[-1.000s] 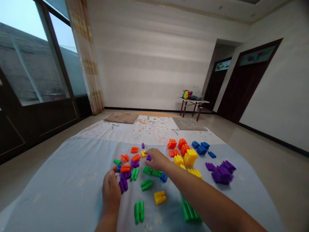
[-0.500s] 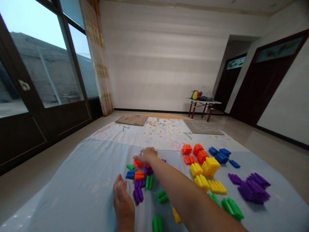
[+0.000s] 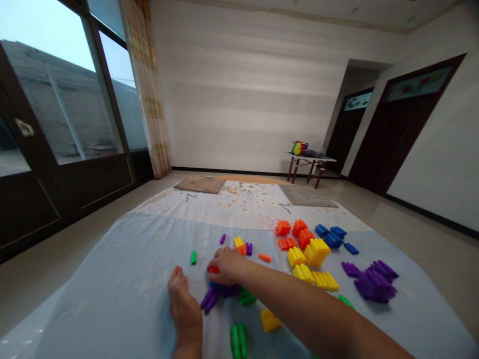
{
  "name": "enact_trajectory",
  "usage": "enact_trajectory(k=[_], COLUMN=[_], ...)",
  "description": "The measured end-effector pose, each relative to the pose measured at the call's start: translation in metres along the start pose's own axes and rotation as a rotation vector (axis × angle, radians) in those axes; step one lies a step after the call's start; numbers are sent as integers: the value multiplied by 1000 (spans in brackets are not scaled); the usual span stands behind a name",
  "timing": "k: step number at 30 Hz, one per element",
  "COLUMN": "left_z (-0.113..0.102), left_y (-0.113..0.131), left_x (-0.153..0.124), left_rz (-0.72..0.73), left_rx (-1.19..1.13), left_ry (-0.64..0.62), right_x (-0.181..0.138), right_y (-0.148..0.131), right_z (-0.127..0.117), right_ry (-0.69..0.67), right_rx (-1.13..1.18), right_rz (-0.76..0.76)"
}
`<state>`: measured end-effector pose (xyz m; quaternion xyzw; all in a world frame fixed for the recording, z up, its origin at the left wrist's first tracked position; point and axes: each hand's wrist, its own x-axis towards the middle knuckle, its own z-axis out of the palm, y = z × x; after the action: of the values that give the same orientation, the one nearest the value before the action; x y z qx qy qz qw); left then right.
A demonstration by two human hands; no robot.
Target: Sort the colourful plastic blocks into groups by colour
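My right hand (image 3: 227, 267) reaches across from the right, its fingers curled down over an orange-red plastic block (image 3: 214, 269). Right below it lie a blue block (image 3: 214, 285), purple blocks (image 3: 210, 299) and a green block (image 3: 247, 297), partly covered by the hand and forearm. My left hand (image 3: 184, 306) rests on its edge on the cloth, fingers stretched out and nothing in it, just left of the purple blocks. Beyond it lies a small green block (image 3: 193, 258). Nearer me are a yellow block (image 3: 270, 320) and a green pair (image 3: 238, 340).
To the right stand groups sorted by colour: orange blocks (image 3: 300, 228), yellow blocks (image 3: 317, 253), blue blocks (image 3: 333, 240) and purple blocks (image 3: 375, 284). A purple piece (image 3: 223, 239) and an orange piece (image 3: 265, 258) lie behind my right hand. Mats (image 3: 200, 184) lie at the cloth's far end.
My right hand has come nearer, from the far side of the mixed blocks to over them, with orange-red under its fingers. The blue-and-orange piece is now largely covered. My left hand stays beside them.
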<state>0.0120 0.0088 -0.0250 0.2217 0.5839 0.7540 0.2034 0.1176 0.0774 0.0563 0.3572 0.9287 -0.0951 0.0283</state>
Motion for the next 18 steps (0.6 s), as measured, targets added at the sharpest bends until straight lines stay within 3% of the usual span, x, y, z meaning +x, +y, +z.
enact_trajectory(k=[3, 6, 11, 15, 18], left_z=[1, 2, 1, -1, -3], left_y=[0, 1, 4, 2, -2], left_x=[0, 0, -1, 2, 4], left_rz=[13, 34, 65, 83, 49], left_rx=[15, 57, 134, 156, 122], left_ry=[-21, -54, -88, -98, -94], right_x=[-31, -43, -8, 29, 33], right_y=[8, 16, 33, 45, 49], right_z=[-8, -21, -30, -17, -10], right_ry=[-105, -160, 122, 110, 57], right_rx=[0, 82, 98, 90, 87], right_rz=[-100, -83, 112, 181, 184])
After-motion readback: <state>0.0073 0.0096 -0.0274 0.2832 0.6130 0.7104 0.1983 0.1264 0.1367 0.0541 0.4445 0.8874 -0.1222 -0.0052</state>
